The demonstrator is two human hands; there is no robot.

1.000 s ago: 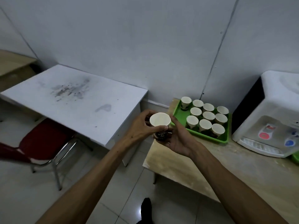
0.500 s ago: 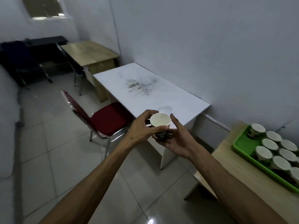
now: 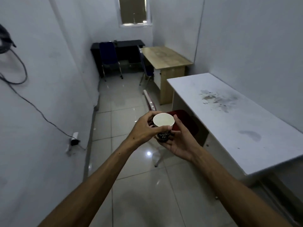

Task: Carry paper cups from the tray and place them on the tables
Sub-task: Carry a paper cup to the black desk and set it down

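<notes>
We see 1 paper cup held in front of us by 2 bare hands, out over the tiled floor. The white table is our landmark: the cup hangs to its left, apart from its top and not above it. The red chair shows just beyond the cup, tucked against the table's left edge.

The left hand curls its fingers round the far side of the cup and lays its thumb across the near rim. The right hand cups it from below and from the right, fingers bent round the dark printed wall.

The cup stands nearly upright, mouth up and tipped slightly toward us, so we look into its pale inside. Its long axis runs close to vertical, with the narrow base low in the right palm.

Beyond the white table, along the same wall, stands a wooden table, and farther still a black desk. The tray is out of sight.

We judge the risks modest. A thin paper wall could buckle if the 2 hands squeeze. Releasing before the base sits flat on a table could tip the cup, and letting go here would drop it to the floor.
</notes>
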